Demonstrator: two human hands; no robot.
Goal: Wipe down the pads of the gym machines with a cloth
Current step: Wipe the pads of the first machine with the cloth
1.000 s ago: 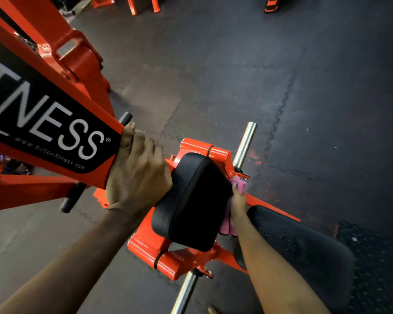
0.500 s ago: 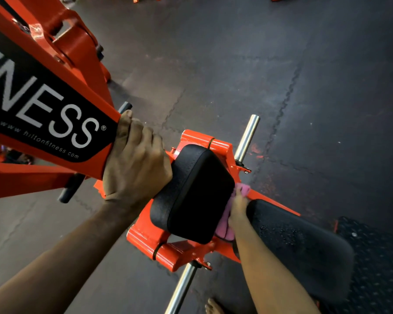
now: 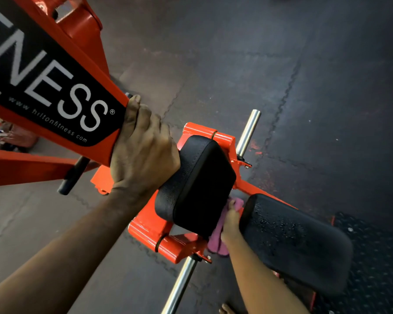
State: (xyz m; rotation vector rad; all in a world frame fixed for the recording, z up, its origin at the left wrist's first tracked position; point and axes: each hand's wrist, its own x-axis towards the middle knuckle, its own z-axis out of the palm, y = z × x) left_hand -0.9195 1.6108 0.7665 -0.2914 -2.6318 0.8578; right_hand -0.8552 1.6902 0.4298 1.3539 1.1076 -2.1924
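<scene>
Pink cloth (image 3: 217, 242) now lower beside black vinyl pad (image 3: 197, 184) | left hand (image 3: 143, 150) clamps orange beam (image 3: 55, 87), bracing us | right hand (image 3: 230, 223)'s grip hidden

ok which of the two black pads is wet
The longer black vinyl seat pad at lower right: droplets speckle its top. The smaller squarish black pad shows none.

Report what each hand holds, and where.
Left hand grips the orange beam at its end. Right hand presses the pink cloth, mid-length, against the pad; fingers hidden.
</scene>
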